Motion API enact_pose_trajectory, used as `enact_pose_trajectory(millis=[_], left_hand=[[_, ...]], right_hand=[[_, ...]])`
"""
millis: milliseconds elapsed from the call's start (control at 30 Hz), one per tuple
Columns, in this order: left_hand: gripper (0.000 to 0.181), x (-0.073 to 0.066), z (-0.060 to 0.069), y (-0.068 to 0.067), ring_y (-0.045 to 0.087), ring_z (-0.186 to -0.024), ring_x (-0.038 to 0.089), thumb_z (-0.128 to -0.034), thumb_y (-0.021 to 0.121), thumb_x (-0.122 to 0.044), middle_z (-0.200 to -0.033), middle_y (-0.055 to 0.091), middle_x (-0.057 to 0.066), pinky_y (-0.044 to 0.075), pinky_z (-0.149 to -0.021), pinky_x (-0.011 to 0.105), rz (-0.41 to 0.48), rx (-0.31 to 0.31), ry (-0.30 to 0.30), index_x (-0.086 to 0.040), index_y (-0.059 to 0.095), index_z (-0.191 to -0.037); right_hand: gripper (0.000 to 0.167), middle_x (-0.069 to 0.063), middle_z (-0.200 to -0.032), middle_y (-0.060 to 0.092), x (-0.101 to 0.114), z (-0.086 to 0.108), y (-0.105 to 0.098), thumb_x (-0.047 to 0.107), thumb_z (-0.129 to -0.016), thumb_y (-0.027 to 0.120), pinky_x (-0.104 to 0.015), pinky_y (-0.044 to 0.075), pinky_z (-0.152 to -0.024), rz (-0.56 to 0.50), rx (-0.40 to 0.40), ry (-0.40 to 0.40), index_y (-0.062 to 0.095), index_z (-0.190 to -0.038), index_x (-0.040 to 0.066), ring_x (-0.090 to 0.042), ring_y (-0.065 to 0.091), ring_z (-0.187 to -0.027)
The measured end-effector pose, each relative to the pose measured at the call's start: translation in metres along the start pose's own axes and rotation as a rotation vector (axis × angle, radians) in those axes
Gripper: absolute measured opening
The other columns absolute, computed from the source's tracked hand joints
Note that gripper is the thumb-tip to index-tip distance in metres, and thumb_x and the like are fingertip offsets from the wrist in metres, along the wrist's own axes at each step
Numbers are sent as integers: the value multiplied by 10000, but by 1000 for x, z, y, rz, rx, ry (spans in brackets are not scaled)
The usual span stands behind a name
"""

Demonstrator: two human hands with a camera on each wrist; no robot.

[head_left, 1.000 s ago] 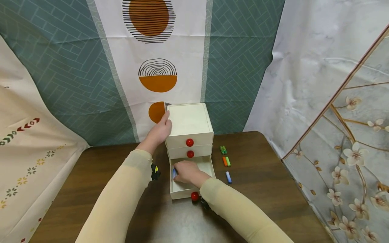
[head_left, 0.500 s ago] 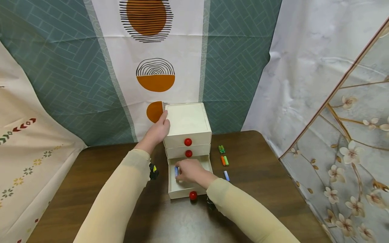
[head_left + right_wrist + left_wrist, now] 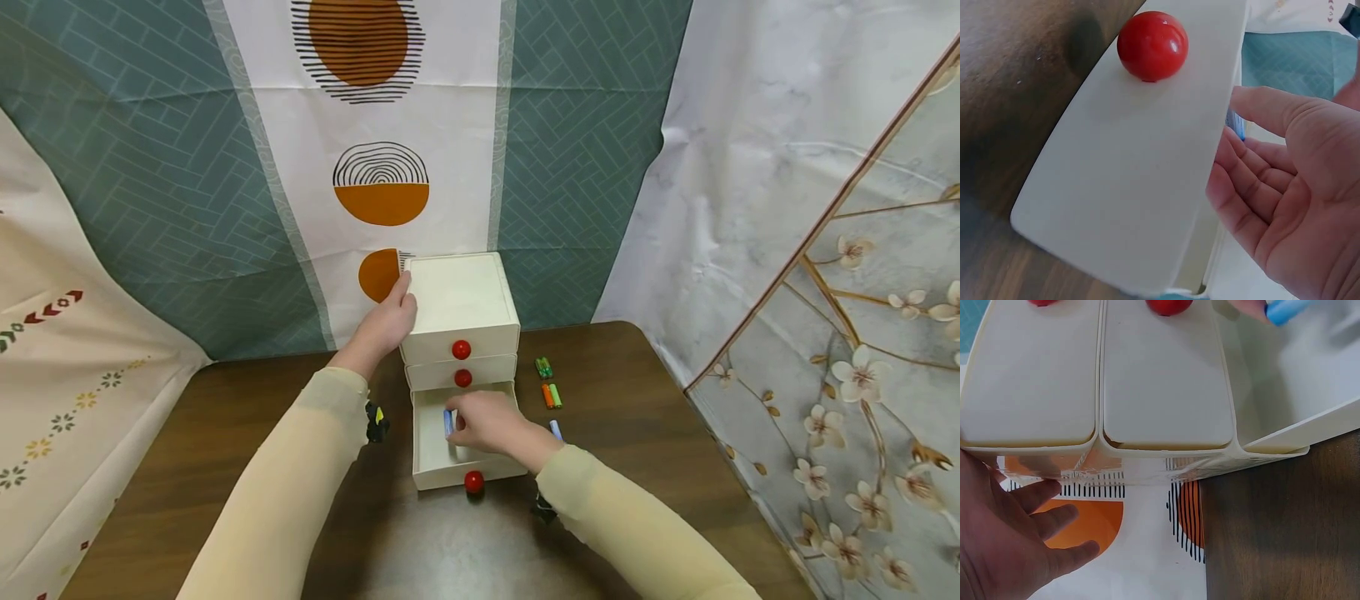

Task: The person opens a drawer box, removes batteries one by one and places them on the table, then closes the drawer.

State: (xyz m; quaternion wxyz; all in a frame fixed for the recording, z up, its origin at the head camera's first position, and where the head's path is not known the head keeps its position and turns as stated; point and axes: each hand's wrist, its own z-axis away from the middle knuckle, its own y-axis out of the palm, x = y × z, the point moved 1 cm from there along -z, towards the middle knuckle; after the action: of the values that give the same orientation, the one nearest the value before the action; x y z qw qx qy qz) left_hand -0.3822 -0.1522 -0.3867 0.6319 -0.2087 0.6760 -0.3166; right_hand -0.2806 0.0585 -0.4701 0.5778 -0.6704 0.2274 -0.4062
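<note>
A white cabinet with red knobs stands on the table, its bottom drawer pulled out. Inside that drawer's space, my right hand pinches a blue battery between thumb and fingers. The right wrist view has most of the battery hidden behind the drawer front and fingers. My left hand rests against the cabinet's upper left side, thumb near the top edge. In the left wrist view the fingers of the left hand extend loosely beside the side wall.
Right of the cabinet lie green batteries, an orange and a light green battery, and a blue-white battery partly hidden by the right arm. Patterned cloth hangs behind the wooden table.
My right hand has moved right within the drawer, carrying the blue battery away from the left wall. My left hand stays at the cabinet's side. The head view has shifted slightly.
</note>
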Motion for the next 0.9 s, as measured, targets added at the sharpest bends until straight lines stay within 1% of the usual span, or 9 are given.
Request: enact_pose_trajectory(millis=[67,233,467,600,767,900], left_hand=[[680,0,0,0,242,-1653,408,-1174,179,-465,-1851,110,67,184,-1338,581,11,4,2,-262,20,-1803],[680,-1,0,0,235,-1656,404,-1172,173,-460,-1852,105,66,179,-1339,578,11,11,5,-261,10,-1802],[681,0,1,0,257,-1645,424,-1171,174,-476,-1851,110,67,186,-1336,588,14,15,-8,-283,0,-1801],[681,0,1,0,271,-1638,432,-1172,176,-471,-1850,114,69,193,-1333,593,16,17,-7,-278,1,-1801],[681,1,0,0,285,-1630,444,-1171,172,-472,-1848,126,75,200,-1329,598,4,7,-4,-272,14,-1802],[680,2,-1,1,281,-1634,435,-1171,174,-472,-1848,130,73,200,-1331,594,2,4,-1,-272,18,-1803]], right_hand=[[275,149,-769,607,-3,5,-2,294,-954,857,-283,475,-627,4,-7,-9,770,-1176,156,-79,567,-711],[275,162,-790,630,-8,16,-9,285,-962,856,-289,482,-614,-8,-24,4,772,-1195,168,-71,573,-709],[349,150,-831,680,-20,31,-17,293,-966,864,-291,496,-605,-36,-46,20,781,-1271,145,-66,587,-703],[363,139,-850,700,-27,40,-20,284,-956,877,-287,505,-606,-52,-68,32,789,-1279,141,-64,589,-708],[389,113,-886,718,-33,48,-24,256,-954,881,-290,523,-630,-97,-89,41,784,-1302,110,-69,600,-717],[397,114,-887,726,-36,54,-27,248,-950,886,-296,523,-629,-95,-104,45,785,-1304,103,-59,606,-724]])
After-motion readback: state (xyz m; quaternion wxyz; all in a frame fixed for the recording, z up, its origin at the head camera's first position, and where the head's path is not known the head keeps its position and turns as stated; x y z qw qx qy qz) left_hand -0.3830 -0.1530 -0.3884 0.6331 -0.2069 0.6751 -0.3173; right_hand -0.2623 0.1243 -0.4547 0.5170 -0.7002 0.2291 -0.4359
